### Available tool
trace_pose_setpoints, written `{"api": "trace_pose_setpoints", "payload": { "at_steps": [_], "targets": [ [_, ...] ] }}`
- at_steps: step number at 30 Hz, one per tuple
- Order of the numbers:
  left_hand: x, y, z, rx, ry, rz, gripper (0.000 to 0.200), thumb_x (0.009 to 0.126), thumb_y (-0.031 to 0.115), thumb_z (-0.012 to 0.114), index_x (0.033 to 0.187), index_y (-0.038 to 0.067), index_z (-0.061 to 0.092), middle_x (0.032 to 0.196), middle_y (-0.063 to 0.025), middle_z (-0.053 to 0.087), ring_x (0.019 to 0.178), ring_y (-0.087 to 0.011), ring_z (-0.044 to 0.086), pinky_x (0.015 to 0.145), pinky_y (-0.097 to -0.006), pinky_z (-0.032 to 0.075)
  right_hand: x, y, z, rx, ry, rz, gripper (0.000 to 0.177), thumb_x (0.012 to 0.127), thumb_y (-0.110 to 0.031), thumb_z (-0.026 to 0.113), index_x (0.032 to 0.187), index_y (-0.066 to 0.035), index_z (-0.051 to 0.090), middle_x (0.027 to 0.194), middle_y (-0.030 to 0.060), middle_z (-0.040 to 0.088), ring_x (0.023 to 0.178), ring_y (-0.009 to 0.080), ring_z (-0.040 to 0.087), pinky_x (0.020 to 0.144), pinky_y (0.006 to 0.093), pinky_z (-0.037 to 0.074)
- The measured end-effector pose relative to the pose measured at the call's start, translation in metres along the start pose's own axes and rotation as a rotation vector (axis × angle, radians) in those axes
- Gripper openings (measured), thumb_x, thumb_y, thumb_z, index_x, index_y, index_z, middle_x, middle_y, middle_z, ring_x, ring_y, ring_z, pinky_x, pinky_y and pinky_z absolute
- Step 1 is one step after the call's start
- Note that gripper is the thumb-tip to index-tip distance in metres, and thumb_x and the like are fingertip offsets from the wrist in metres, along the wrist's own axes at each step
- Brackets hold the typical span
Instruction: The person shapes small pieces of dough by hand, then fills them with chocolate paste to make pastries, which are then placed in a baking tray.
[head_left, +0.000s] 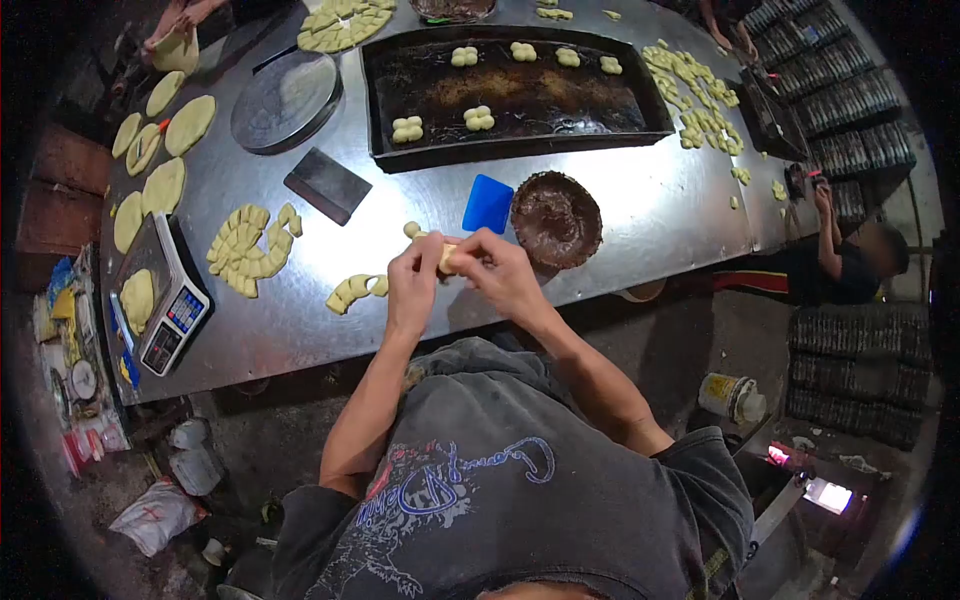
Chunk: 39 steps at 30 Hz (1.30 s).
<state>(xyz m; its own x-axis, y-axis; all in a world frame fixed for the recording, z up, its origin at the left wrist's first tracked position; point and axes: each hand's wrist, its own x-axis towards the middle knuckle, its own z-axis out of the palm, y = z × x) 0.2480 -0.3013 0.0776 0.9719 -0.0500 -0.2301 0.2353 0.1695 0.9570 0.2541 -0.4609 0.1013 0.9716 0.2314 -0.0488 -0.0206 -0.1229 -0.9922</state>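
Close to the table's near edge, my left hand (413,276) and my right hand (498,270) meet, fingers pinched around a small piece of pale dough (447,259). A small dough ball (411,229) lies just beyond my left fingers. Beside my right hand stands a bowl of dark brown filling (556,222), with a blue plastic scraper (487,203) touching or near its left rim. Left of my hands is a short curved row of dough pieces (352,292), and farther left a larger cluster of cut dough (247,250).
A large black baking tray (520,150) holding several dough clusters lies ahead. A dark rectangular block (328,186), round metal tin (288,103) and digital scale (177,310) are leftward. Flattened dough rounds (190,125) line the left; more dough pieces (695,90) lie right. Other people stand around the table.
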Motion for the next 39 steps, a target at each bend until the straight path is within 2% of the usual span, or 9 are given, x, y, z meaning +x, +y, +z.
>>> {"api": "trace_pose_setpoints", "payload": {
  "at_steps": [8, 19, 24, 27, 29, 30, 33, 34, 39],
  "targets": [
    [0.008, -0.005, 0.036, 0.286, 0.111, 0.431, 0.039, 0.107, 0.027, 0.052, 0.136, 0.003, 0.06, 0.106, -0.0058, 0.063, 0.088, -0.0098, 0.057, 0.078, -0.0224, 0.047, 0.027, 0.019, -0.022, 0.324, 0.062, 0.097, 0.015, 0.095, -0.014, 0.07, 0.102, -0.002, 0.065, 0.098, 0.0023, 0.062, 0.087, 0.0083, 0.059, 0.073, 0.0239, 0.05],
    [0.003, -0.023, 0.044, -0.041, 0.251, 0.011, 0.062, 0.11, 0.047, 0.028, 0.102, 0.0, 0.068, 0.069, -0.001, 0.056, 0.06, -0.0074, 0.048, 0.055, -0.0244, 0.039, 0.025, 0.02, -0.015, -0.664, 0.152, -0.555, 0.02, 0.085, -0.013, 0.078, 0.103, -0.005, 0.073, 0.096, 0.0096, 0.055, 0.079, 0.0194, 0.058, 0.06, 0.0297, 0.047],
    [-0.012, -0.042, 0.035, 0.039, 0.198, -0.037, 0.071, 0.109, 0.053, 0.022, 0.103, -0.001, 0.068, 0.075, -0.0032, 0.064, 0.058, -0.0091, 0.052, 0.054, -0.0257, 0.042, 0.04, 0.048, -0.007, 0.358, -0.182, 0.386, 0.02, 0.095, -0.018, 0.07, 0.102, 0.0, 0.064, 0.09, 0.0039, 0.058, 0.07, 0.0112, 0.057, 0.06, 0.0234, 0.046],
    [-0.022, -0.058, 0.011, -0.013, 0.181, -0.213, 0.072, 0.108, 0.055, 0.024, 0.099, -0.001, 0.068, 0.078, -0.0051, 0.066, 0.057, -0.0103, 0.055, 0.055, -0.0263, 0.044, 0.027, 0.048, 0.006, -0.054, -0.164, 0.33, 0.018, 0.093, -0.013, 0.07, 0.105, 0.0, 0.064, 0.091, 0.007, 0.062, 0.077, 0.0166, 0.062, 0.064, 0.0277, 0.049],
    [-0.027, -0.072, -0.007, -0.096, 0.189, -0.349, 0.072, 0.107, 0.057, 0.026, 0.098, -0.001, 0.067, 0.078, -0.0059, 0.067, 0.056, -0.0107, 0.057, 0.054, -0.0255, 0.044, 0.018, 0.074, 0.014, -0.354, -0.239, -0.086, 0.02, 0.092, -0.011, 0.069, 0.109, 0.0, 0.065, 0.099, 0.0127, 0.064, 0.092, 0.0245, 0.064, 0.073, 0.0328, 0.051],
    [-0.03, -0.069, -0.014, -0.214, 0.12, -0.324, 0.072, 0.105, 0.06, 0.028, 0.125, -0.002, 0.058, 0.086, -0.0113, 0.07, 0.056, -0.0127, 0.06, 0.05, -0.0249, 0.044, 0.014, 0.066, 0.019, -0.337, -0.286, -0.172, 0.02, 0.092, -0.011, 0.068, 0.109, -0.001, 0.065, 0.101, 0.0136, 0.063, 0.094, 0.0258, 0.063, 0.076, 0.034, 0.051],
    [-0.046, -0.059, -0.021, -0.147, 0.236, -0.321, 0.076, 0.103, 0.064, 0.03, 0.149, 0.003, 0.037, 0.103, -0.0147, 0.071, 0.056, -0.0127, 0.061, 0.048, -0.0245, 0.044, 0.024, 0.075, 0.024, -0.333, -0.341, -0.092, 0.029, 0.091, -0.008, 0.068, 0.12, -0.003, 0.064, 0.111, 0.0169, 0.059, 0.096, 0.0262, 0.061, 0.082, 0.0348, 0.051],
    [-0.05, -0.059, -0.033, -0.164, 0.179, -0.356, 0.079, 0.104, 0.058, 0.039, 0.158, 0.007, 0.014, 0.115, -0.0158, 0.068, 0.06, -0.0127, 0.062, 0.05, -0.0247, 0.046, 0.035, 0.085, 0.027, -0.379, -0.251, -0.078, 0.031, 0.091, -0.008, 0.068, 0.121, -0.002, 0.064, 0.112, 0.0173, 0.059, 0.096, 0.0246, 0.06, 0.082, 0.0342, 0.051],
    [-0.083, -0.082, -0.079, -0.098, 0.374, -0.283, 0.06, 0.105, 0.041, 0.048, 0.152, 0.006, 0.034, 0.114, -0.0095, 0.068, 0.073, -0.0091, 0.061, 0.06, -0.0235, 0.048, 0.103, 0.195, 0.031, -0.7, -0.119, -0.099, 0.038, 0.09, -0.018, 0.07, 0.123, -0.001, 0.064, 0.121, 0.0212, 0.054, 0.1, 0.033, 0.059, 0.087, 0.0398, 0.049]
  ]
}}
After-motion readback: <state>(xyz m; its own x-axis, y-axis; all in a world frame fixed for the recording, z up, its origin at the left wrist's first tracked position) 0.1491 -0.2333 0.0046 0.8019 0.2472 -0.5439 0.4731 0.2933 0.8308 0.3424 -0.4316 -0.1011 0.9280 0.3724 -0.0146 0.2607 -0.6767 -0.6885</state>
